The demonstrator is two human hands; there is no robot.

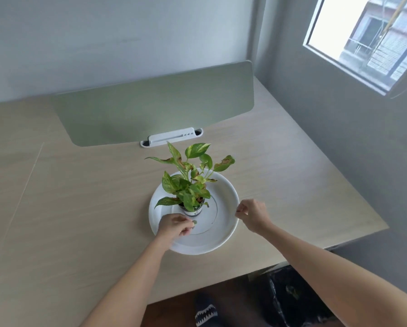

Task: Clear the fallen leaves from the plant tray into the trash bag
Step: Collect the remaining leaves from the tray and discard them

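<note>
A round white plant tray sits on the wooden desk, holding a small potted plant with green and browning leaves. My left hand is inside the tray just in front of the pot, fingertips pinched on a small green leaf piece. My right hand rests at the tray's right rim, thumb and fingers pinched on the edge. A black trash bag stands on the floor below the desk's front right corner, with a leaf visible inside.
A green desk divider with a white clip holder stands behind the plant. The wooden desk spreads to the left. A grey wall and a window lie to the right. A patterned slipper shows on the floor.
</note>
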